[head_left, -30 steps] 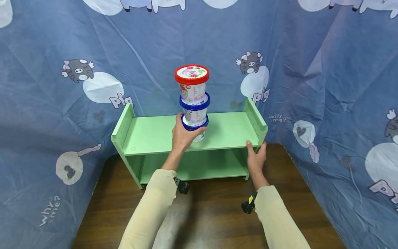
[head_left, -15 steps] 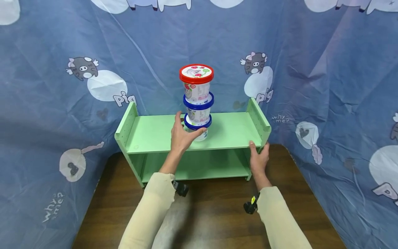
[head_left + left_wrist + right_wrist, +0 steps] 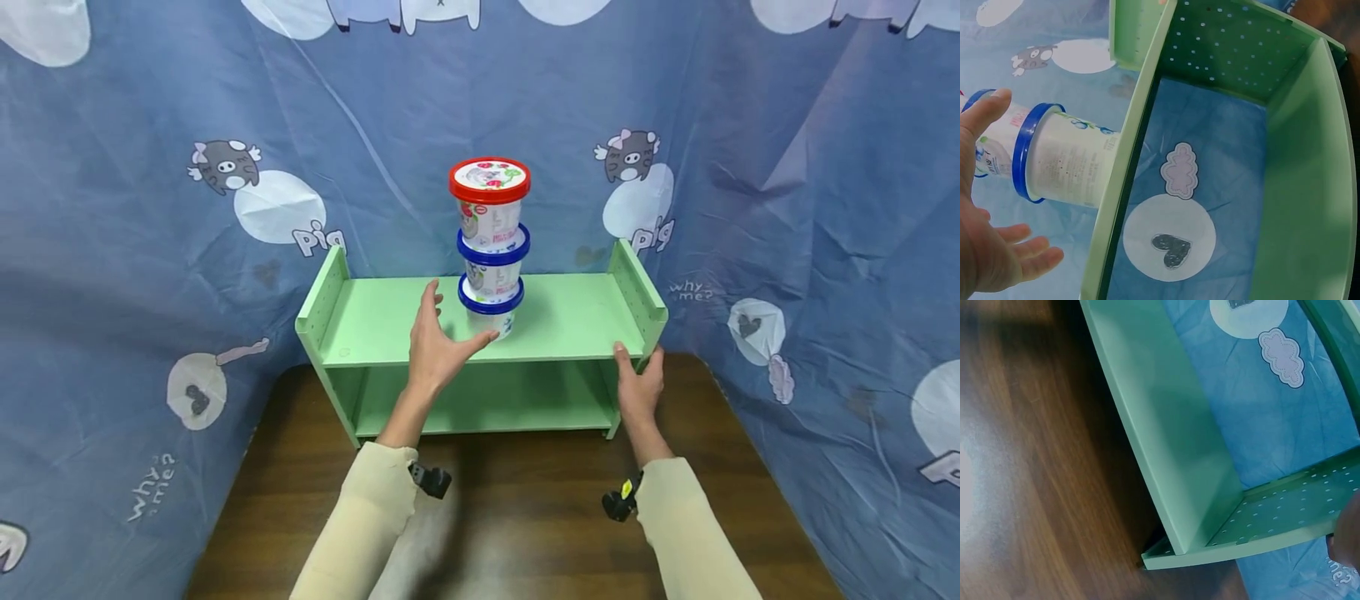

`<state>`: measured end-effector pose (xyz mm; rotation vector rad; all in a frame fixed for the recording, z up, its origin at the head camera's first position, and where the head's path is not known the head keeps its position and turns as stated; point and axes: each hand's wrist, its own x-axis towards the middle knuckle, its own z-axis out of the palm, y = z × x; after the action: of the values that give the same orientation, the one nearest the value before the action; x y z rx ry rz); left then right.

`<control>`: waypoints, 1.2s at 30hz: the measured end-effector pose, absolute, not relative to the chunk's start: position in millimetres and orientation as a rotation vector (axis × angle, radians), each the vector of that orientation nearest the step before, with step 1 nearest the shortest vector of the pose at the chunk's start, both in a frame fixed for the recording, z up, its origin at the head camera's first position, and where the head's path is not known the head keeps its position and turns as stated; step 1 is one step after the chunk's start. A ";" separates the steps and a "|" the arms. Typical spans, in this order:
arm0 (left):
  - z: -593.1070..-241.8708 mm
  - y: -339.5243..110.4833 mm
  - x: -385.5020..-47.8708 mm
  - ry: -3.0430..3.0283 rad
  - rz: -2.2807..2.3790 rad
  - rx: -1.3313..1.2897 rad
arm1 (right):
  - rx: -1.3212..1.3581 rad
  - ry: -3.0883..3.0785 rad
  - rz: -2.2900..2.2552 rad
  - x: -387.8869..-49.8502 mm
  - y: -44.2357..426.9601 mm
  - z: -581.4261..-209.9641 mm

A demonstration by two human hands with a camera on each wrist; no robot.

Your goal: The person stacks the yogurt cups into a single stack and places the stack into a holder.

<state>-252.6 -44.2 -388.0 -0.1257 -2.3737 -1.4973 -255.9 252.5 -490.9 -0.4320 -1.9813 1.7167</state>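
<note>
Three lidded tubs stand stacked on the top board of a green shelf. A red-lidded tub tops the pile, over a blue-lidded tub and another blue-lidded tub at the bottom. My left hand is spread just left of the stack, fingers and thumb apart. In the left wrist view a gap shows between its fingers and the bottom tub. My right hand grips the shelf's right side panel, thumb at the top board's front edge, fingers outside. Only a sliver of it shows in the right wrist view.
The shelf stands on a brown wooden table, with a lower board and raised, perforated side panels. Blue cloth printed with cartoon pigs hangs behind and at both sides.
My left hand has let go of the tub stack and drawn away to its left. The tubs stay put on the shelf. My right hand keeps its grip. The head view has shifted slightly.
</note>
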 end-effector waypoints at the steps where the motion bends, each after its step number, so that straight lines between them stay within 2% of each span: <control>1: -388.7 -44.7 -250.8 -2.374 -1.488 -0.133 | -0.434 -1.985 1.720 -255.4 253.0 -490.7; 20: -405.6 -61.0 -214.8 -2.406 -1.329 -0.195 | -0.479 -2.032 1.808 -246.1 257.3 -484.7; 36: -442.1 -83.4 -188.4 -2.400 -1.242 -0.264 | -0.397 -2.244 1.603 -199.1 253.7 -531.2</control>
<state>-188.4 -83.4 -442.1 -0.2636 -2.4002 -1.2425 -199.1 253.7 -531.2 -0.3968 -2.2442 1.6028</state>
